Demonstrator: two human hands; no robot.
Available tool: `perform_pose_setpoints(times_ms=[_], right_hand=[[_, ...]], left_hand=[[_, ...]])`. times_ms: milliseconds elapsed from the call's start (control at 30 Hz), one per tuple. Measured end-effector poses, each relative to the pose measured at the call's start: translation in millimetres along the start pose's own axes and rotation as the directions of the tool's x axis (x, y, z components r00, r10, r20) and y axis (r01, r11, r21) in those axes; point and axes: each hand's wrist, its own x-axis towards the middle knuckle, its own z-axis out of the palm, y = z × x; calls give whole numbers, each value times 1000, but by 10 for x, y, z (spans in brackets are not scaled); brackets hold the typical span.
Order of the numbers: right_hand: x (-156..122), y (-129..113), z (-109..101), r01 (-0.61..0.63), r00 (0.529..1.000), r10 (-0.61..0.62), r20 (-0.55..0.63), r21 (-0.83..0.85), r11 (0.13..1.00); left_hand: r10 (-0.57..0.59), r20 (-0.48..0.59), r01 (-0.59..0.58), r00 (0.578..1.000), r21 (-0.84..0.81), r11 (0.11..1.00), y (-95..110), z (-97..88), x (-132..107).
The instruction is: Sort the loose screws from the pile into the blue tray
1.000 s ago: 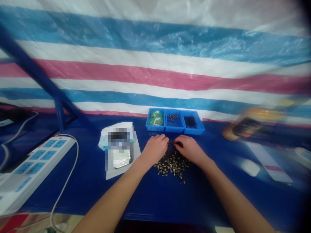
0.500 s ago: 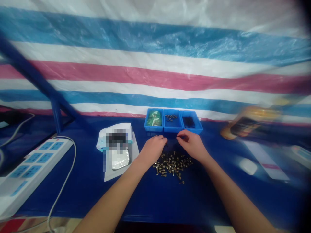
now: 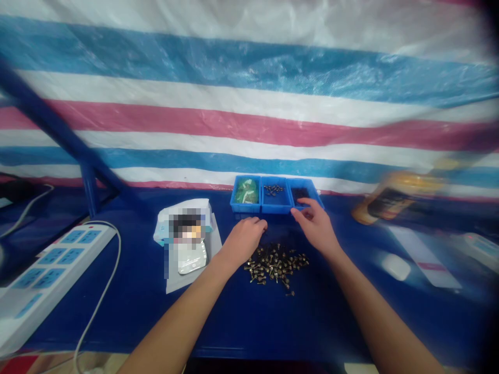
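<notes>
Backdrop: a white plastic sheet (image 3: 249,119) with blue and pink stripes hangs along the far edge of my table, with a slanted blue metal strut (image 3: 89,195) in front of it at the left.

Table: a dark blue tabletop (image 3: 273,327) runs under everything, with wide open room between the near edge and my work.

Left side: a white power strip with blue sockets (image 3: 54,275) lies near the table's left edge, its pale cable (image 3: 113,270) curving toward me. A white packet with a pixelated label (image 3: 191,210) sits on a pale paper sheet (image 3: 171,283).

Right side: a blurred orange-and-black object (image 3: 397,202) lies at the far side, and a white computer mouse (image 3: 395,267) lies nearer me.

Bins: three blue plastic bins (image 3: 276,195) stand side by side against the backdrop — a green packet (image 3: 246,191) in the left one, small dark screws (image 3: 273,190) in the middle, dark parts (image 3: 300,195) in the right.

Screws: a loose pile of small brass-coloured screws (image 3: 275,267) lies on the table in front of the bins, a strip of open table between.

My left hand (image 3: 244,241): beside the packet's paper, near the pile, fingers (image 3: 257,223) curled — I can't tell if they hold anything.

My right hand (image 3: 315,226): fingers (image 3: 307,205) open, empty, just over the right bin's front edge.
</notes>
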Motion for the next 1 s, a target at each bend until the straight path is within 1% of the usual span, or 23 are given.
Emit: perform_pose_setpoints(times_ms=[67,133,200,267,367,533,633,700,767,833,900,1000], right_hand=[[-44,-61,28,53,990,-47,132,-40,998],[-91,-127,68,106,957,-99,273,-9,994],[-129,-178,112,138,929,-148,338,54,989],[-152,-203,148,135,923,-166,346,112,984],[-167,-209,177,96,931,-150,332,173,980],[-174,-231,185,59,966,-112,235,218,974],[-160,-266,177,-30,966,-54,254,318,948],[-138,-275,158,-123,959,1,283,414,902],[-113,-265,129,-206,953,58,297,496,843],[-90,-240,100,-255,948,97,302,543,800],[-76,-214,83,-244,953,94,289,545,802],[-72,-196,91,-185,959,56,279,459,869]], left_hand=[[-12,-65,4,998,-113,994,22,-19,16],[-63,-130,26,990,-265,964,65,-46,32],[-141,-142,71,980,-415,907,113,-73,45],[-199,-115,110,973,-527,842,143,-93,53],[-236,-65,139,969,-649,748,145,-103,60],[-283,0,162,959,-819,550,121,-84,74],[-339,7,169,941,-876,452,109,-57,86],[-384,-7,171,923,-887,428,93,-35,92],[-418,-19,177,908,-888,425,79,-17,94],[-432,-22,184,901,-885,427,74,-9,93],[-431,-20,189,902,-881,434,82,-12,91],[-415,-19,189,909,-871,454,102,-24,87]])
